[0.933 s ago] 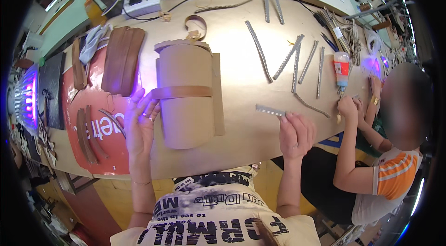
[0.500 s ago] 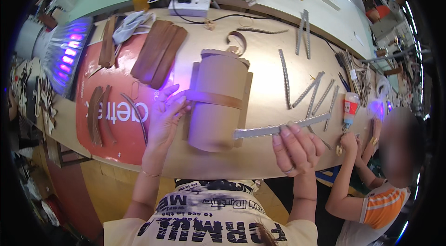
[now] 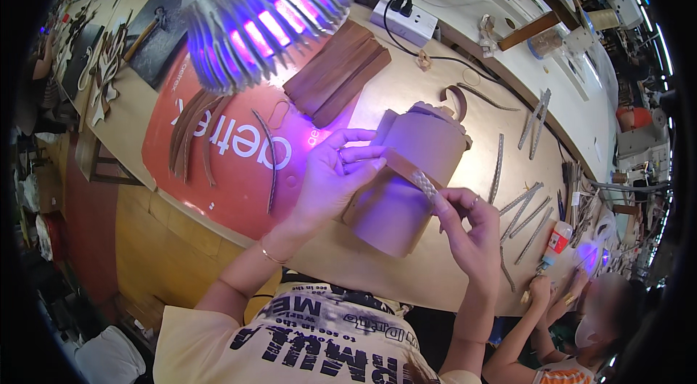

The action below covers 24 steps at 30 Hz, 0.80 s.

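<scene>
A brown cardboard-coloured cylinder (image 3: 392,218) lies on the table in front of me, with a flat brown strap (image 3: 401,165) across its middle. My left hand (image 3: 335,175) is at the cylinder's left side, thumb and fingertips closed on the strap's left part. In my right hand (image 3: 470,230), thumb and fingers pinch a pale braided strip (image 3: 423,182). The strip's free end rests against the strap on top of the cylinder. The rest of the strip is hidden by my fingers.
A finned lamp (image 3: 268,21) glowing violet hangs over the red board (image 3: 239,188). Brown leather pieces (image 3: 337,72) lie behind. Several braided strips (image 3: 519,213) and a glue bottle (image 3: 557,242) are on the right, near a co-worker's hands (image 3: 541,289). A power strip (image 3: 406,21) stands at the back.
My view has turned left, bringing the lamp in large. My right hand has carried the braided strip from beside the cylinder onto its strap. My left hand stays at the strap.
</scene>
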### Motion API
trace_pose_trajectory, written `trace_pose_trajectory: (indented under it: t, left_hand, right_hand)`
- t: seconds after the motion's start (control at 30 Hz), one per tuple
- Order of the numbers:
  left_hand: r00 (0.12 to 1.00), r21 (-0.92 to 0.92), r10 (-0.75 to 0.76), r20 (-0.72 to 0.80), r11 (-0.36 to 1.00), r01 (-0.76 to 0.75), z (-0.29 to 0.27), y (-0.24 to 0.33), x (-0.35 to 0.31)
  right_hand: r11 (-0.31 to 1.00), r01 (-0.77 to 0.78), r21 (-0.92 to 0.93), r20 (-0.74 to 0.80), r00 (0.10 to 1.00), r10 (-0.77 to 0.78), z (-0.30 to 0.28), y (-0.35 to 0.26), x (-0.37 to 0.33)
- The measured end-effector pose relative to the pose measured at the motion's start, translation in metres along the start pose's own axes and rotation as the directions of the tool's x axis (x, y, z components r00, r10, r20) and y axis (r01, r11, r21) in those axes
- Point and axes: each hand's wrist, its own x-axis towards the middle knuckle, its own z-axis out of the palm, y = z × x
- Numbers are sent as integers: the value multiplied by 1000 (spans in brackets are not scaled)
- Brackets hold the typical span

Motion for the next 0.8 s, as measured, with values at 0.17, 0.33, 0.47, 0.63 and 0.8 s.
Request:
trace_pose_trajectory:
  t: [0.17,0.33,0.47,0.63,0.8]
  left_hand:
    - [999,-16,39,4,999,-39,2,1,0]
    - [1000,-52,5,13,999,-5,1,6,-1]
    - [1000,-85,6,22,996,-4,0,7,1]
    - [1000,-100,-9,25,995,12,0,7,1]
    - [1000,-117,-23,21,993,25,0,7,1]
  right_hand:
    - [988,44,-149,92,995,-30,18,-17,26]
    - [978,8,-209,90,996,11,25,-21,34]
    - [985,37,-168,80,997,-24,28,-17,35]
    - [988,-2,-156,78,997,14,29,-16,36]
    - [987,-8,-163,81,996,21,29,-16,36]
